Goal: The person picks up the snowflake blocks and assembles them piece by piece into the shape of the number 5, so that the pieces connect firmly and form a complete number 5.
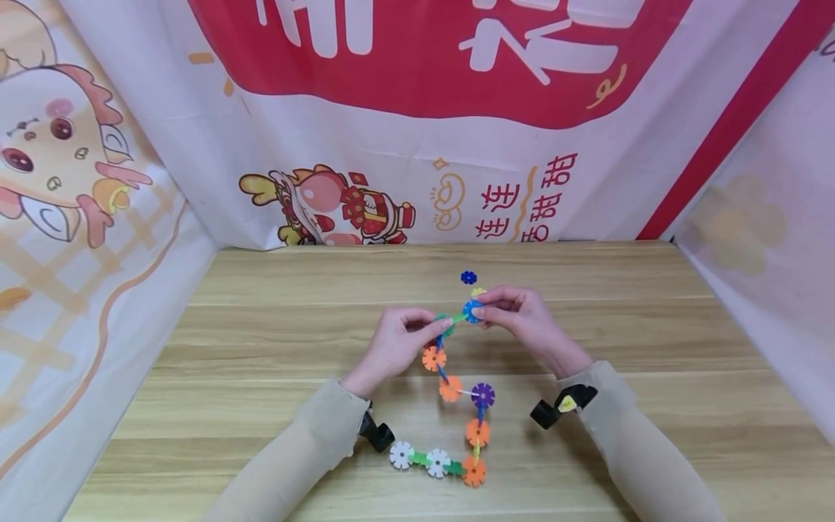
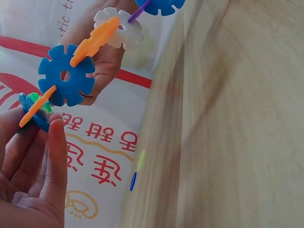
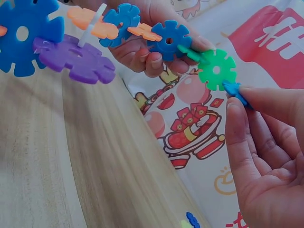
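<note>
A chain of notched plastic discs runs from both hands toward the person. My left hand (image 1: pixel 401 337) pinches the chain near its far end, at a blue disc (image 3: pixel 169 41) with a green disc slotted into it. My right hand (image 1: pixel 518 315) pinches another blue disc (image 1: pixel 472 312) between thumb and fingertips. In the right wrist view this disc meets the edge of a bright green disc (image 3: pixel 217 70). Nearer the person, the chain shows orange discs (image 1: pixel 450 389), a purple disc (image 1: pixel 483 395) and, at its near end, white discs (image 1: pixel 401 455).
Past the right hand, a loose dark blue disc (image 1: pixel 468 277) and a pale yellow disc (image 1: pixel 479 292) lie on the wooden table (image 1: pixel 274 312). Printed cloth (image 1: pixel 417 174) hangs along the table's back edge, with more cloth at both sides.
</note>
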Tool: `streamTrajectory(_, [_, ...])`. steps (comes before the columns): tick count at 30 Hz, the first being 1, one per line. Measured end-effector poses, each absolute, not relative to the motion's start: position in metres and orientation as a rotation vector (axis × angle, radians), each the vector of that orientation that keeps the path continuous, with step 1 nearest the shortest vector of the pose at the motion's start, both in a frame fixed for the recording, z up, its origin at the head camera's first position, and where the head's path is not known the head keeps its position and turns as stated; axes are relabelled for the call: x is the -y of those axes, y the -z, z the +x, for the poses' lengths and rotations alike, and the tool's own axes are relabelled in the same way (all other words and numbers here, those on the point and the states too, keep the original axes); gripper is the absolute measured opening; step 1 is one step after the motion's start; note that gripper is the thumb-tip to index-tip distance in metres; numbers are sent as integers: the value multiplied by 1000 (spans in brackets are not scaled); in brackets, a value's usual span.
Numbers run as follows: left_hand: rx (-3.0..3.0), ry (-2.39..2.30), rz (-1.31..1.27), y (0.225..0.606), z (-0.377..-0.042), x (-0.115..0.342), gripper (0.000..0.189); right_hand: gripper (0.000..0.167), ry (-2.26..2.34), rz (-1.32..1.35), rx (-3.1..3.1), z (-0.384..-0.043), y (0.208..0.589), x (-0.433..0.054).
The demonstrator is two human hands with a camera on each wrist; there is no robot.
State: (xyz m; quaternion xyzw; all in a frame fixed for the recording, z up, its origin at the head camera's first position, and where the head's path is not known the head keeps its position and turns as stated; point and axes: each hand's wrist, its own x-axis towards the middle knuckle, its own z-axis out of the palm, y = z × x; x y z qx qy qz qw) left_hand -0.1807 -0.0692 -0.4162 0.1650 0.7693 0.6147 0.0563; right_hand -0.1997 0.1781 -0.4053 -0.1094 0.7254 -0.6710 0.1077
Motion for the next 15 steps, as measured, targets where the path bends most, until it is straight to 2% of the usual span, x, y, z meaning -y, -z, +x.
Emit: streamTrajectory(15, [-2302, -1914, 543, 420, -181, 66, 20, 25, 1971, -359, -2112, -202, 410, -181])
